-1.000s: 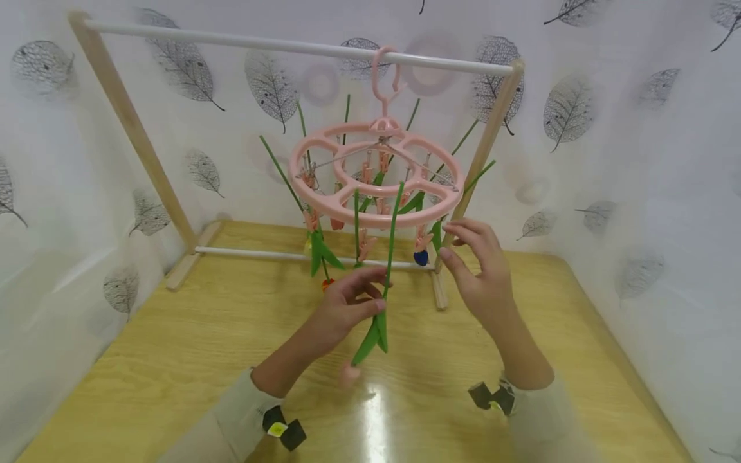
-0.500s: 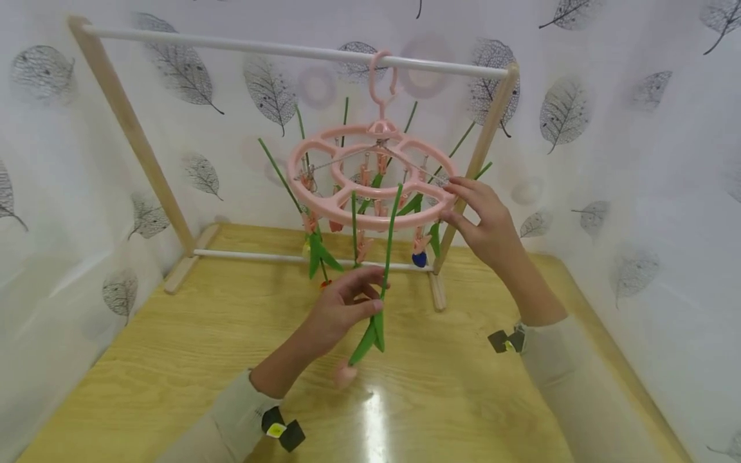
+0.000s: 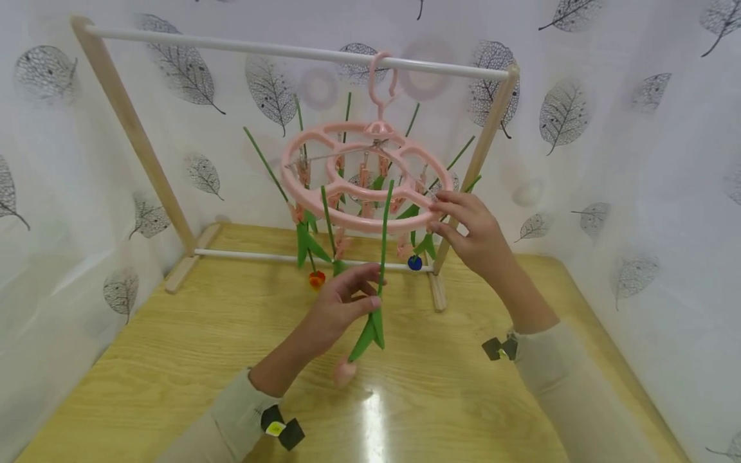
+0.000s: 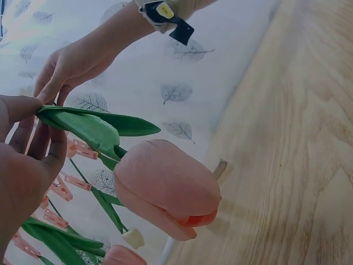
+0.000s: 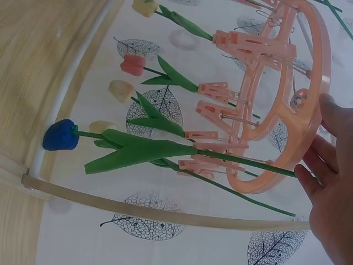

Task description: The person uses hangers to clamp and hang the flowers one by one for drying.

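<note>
Upside down, a pink artificial tulip [image 4: 165, 182] hangs from my left hand [image 3: 338, 312], which pinches its green stem between thumb and fingers. My right hand [image 3: 477, 235] grips the right rim of a round pink clip hanger [image 3: 359, 223], thumb and fingers on either side of the ring. Clothespins [image 5: 215, 91] under the ring hold several tulips head down, among them a blue tulip [image 5: 60, 135], an orange-red tulip [image 3: 316, 280] and a small pink tulip [image 5: 133, 65]. The held tulip's stem rises in front of the ring in the head view.
A white rod [image 3: 231, 45] bears the hanger's hook and runs between the wooden posts [image 3: 136, 128] of a stand. A lower white bar [image 3: 260, 256] joins the feet. The stand is on a wood-grain table [image 3: 191, 360], before a leaf-print curtain [image 3: 608, 161].
My right hand has risen from beside the clips to the ring's right rim and taken hold. The ring has turned a little, its front clips and tulips shifting left. My left hand stays nearly still.
</note>
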Demonstrator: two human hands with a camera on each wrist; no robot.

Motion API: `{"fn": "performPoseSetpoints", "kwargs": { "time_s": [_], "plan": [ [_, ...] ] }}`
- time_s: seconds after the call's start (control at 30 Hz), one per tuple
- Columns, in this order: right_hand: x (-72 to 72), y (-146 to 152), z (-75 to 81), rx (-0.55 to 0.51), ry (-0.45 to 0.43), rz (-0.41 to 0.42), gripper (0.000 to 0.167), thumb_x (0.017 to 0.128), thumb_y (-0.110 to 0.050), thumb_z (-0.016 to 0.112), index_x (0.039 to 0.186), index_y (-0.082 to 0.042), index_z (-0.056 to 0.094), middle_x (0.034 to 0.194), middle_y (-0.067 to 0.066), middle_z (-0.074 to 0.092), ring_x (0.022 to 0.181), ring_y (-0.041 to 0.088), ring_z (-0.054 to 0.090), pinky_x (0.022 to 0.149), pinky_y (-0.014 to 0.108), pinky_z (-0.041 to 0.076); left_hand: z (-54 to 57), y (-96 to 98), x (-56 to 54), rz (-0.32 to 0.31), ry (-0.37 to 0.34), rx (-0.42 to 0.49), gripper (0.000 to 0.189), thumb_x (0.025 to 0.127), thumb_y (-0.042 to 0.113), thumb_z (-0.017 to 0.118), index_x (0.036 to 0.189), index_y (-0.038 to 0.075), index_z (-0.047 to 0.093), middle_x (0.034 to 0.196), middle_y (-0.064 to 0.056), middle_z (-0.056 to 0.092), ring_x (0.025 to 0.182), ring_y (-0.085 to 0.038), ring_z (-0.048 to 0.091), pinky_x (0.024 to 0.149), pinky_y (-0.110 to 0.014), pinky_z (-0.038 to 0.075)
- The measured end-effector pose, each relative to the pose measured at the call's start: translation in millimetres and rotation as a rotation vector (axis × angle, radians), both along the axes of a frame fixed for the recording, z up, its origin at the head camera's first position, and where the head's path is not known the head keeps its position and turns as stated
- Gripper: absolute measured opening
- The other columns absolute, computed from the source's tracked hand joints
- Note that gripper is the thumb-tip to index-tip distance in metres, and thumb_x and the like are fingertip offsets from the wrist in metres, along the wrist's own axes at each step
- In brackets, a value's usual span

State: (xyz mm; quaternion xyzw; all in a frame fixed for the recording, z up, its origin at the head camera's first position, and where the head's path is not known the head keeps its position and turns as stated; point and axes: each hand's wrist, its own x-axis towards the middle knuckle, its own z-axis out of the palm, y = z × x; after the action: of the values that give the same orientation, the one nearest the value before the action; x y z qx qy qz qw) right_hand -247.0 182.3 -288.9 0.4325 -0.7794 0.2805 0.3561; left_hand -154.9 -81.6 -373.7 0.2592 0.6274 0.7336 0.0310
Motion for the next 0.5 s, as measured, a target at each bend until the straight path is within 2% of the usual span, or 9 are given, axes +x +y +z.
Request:
{"fn": "performPoseSetpoints", "kwargs": {
  "time_s": [0.07, 0.23, 0.5],
  "plan": [
    [2.0, -4, -1.3, 0.01, 0.025, 0.004, 0.04, 0.079, 0.003, 0.081, 0.118, 0.005, 0.071, 0.128, 0.024, 0.064, 0.12, 0.039, 0.057, 0.104, 0.046, 0.046, -0.4, -0.8, -0.7, 0.024, 0.008, 0.01, 0.05, 0.094, -0.002, 0.064, 0.142, 0.002, 0.052, 0.126, -0.017, 0.058, 0.101, -0.018, 0.058, 0.081, -0.024, 0.057],
    [8.2, -14, -4.1, 0.02, 0.088, 0.007, 0.041, 0.077, 0.003, 0.082, 0.117, 0.004, 0.071, 0.125, 0.024, 0.065, 0.117, 0.038, 0.058, 0.1, 0.043, 0.048, -1.3, -3.8, -2.6, 0.087, 0.027, 0.021, 0.052, 0.094, -0.002, 0.064, 0.143, 0.003, 0.051, 0.13, -0.022, 0.056, 0.104, -0.019, 0.058, 0.082, -0.022, 0.057],
    [20.3, -29, -5.1, 0.017, 0.129, -0.006, 0.035, 0.083, -0.002, 0.08, 0.117, 0.003, 0.071, 0.125, 0.023, 0.065, 0.12, 0.038, 0.058, 0.106, 0.042, 0.046, 3.4, -6.6, -3.6, 0.151, 0.029, 0.071, 0.051, 0.092, -0.005, 0.064, 0.142, -0.001, 0.051, 0.132, -0.027, 0.052, 0.104, -0.018, 0.056, 0.081, -0.021, 0.056]
  ]
}}
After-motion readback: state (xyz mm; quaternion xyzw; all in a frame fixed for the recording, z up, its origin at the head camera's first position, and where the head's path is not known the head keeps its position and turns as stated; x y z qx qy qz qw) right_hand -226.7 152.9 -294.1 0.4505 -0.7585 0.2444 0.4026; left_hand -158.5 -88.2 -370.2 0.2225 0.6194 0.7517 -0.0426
